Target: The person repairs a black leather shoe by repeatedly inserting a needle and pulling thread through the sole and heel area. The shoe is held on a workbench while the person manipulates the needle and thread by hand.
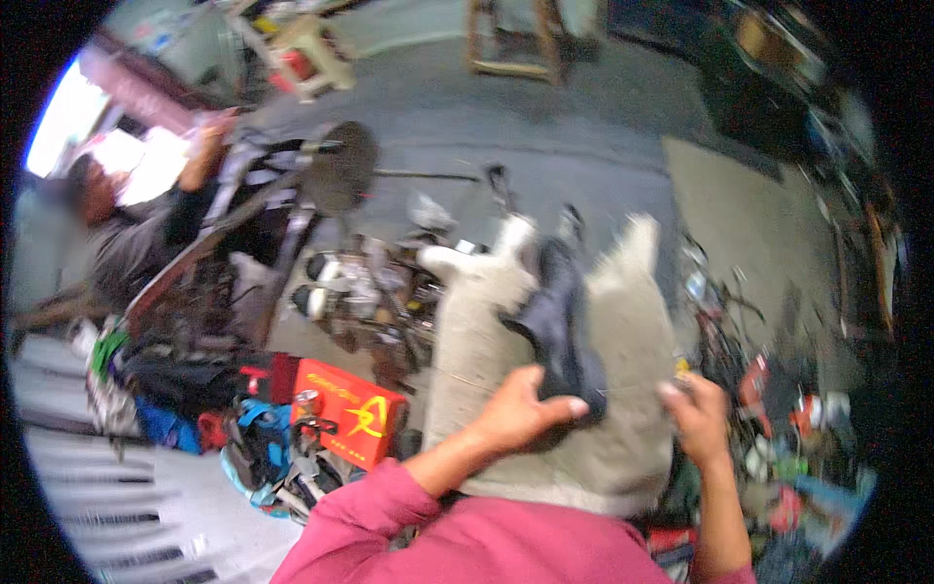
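Note:
My left hand (520,414) lies at the near end of a long, dark item (559,302), its thumb pressed across it. The item is blurred; it may be a piece of footwear, but its kind is unclear. It rests lengthwise on a beige, fleecy-edged cloth or apron (477,360) spread over my lap. At the cloth's right edge, my right hand (699,414) is raised with its fingers curled together. A small yellowish bit shows at its fingertips, too blurred to name.
To the left, an orange-red box (350,414) stands beside bags and tools. Shoes (316,287) and clutter lie further ahead. Another person (136,219) sits at the far left, arm raised. Mixed tools and scraps (778,438) crowd my right side. A wooden stool (511,68) stands beyond.

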`<state>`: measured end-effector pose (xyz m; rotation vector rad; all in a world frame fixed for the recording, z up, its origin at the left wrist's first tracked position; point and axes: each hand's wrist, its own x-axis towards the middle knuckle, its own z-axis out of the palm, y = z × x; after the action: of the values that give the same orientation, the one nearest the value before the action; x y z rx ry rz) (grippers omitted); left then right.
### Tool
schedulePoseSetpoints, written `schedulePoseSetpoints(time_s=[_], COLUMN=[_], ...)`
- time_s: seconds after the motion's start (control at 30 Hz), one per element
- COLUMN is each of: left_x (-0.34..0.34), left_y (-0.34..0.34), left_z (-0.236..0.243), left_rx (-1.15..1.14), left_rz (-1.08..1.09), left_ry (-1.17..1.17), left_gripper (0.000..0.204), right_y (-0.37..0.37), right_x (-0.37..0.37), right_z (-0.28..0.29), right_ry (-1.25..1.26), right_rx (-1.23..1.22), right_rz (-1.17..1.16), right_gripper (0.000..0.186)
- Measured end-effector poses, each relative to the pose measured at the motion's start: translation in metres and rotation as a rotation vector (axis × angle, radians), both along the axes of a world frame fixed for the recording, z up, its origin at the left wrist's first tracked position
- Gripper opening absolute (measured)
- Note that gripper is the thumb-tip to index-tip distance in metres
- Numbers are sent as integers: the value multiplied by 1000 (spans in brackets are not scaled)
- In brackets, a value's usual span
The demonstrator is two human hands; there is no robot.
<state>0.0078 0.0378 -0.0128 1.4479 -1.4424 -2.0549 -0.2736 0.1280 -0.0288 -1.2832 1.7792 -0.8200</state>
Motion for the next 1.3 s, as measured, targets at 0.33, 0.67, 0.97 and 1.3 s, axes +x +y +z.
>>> schedulePoseSetpoints(time_s=[0.33,0.67,0.97,1.3], left_x=[-6,2,18,9], left_y=[6,11,26,18], left_z=[-25,-11,54,17], left_rx=[-108,-318,-329,-304], left_rz=[-28,-98,-20,80], left_ry=[298,217,228,410], left_gripper=[36,43,13,19], right_y=[17,-11,-16,-19], right_x=[-7,95,87,95], right_z=[-15,59,50,69], right_ry=[255,-89,91,129], right_rx=[-328,-106,-174,-179], right_rz=[-238,118,371,427], right_gripper=[18,37,58,58])
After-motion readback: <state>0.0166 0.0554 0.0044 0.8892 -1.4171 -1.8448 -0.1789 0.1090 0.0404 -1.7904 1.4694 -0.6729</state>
